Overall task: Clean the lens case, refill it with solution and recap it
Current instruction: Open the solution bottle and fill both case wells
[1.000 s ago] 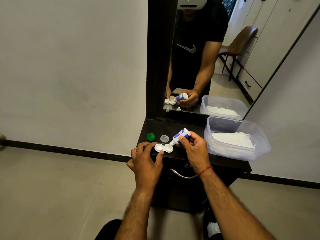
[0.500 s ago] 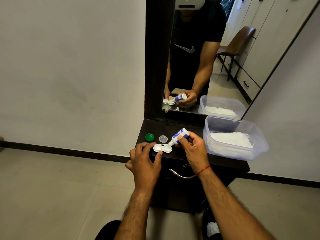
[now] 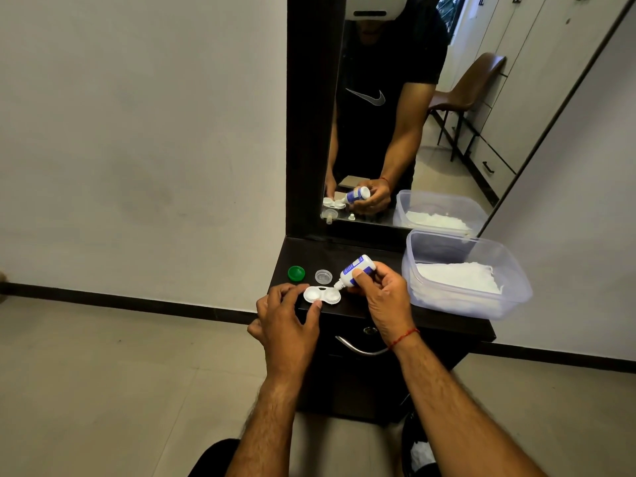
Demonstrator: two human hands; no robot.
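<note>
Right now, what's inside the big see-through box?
The clear plastic box holds a heap of soft white stuff, maybe tissues or cotton; I cannot tell which. Anything under the heap is covered, so it cannot be seen.

Lens case [image 3: 321, 295] at front edge of cabinet top [image 3: 344, 251], left hand [image 3: 285, 321] on its left end | bottle [image 3: 356, 269] — in right hand [image 3: 385, 297] — nozzle at case's right well | left cap [image 3: 296, 273], right cap [image 3: 323, 276] behind case | tub [image 3: 509, 306] right, tissues [image 3: 457, 278] inside | mirror [image 3: 378, 132] behind all
</note>
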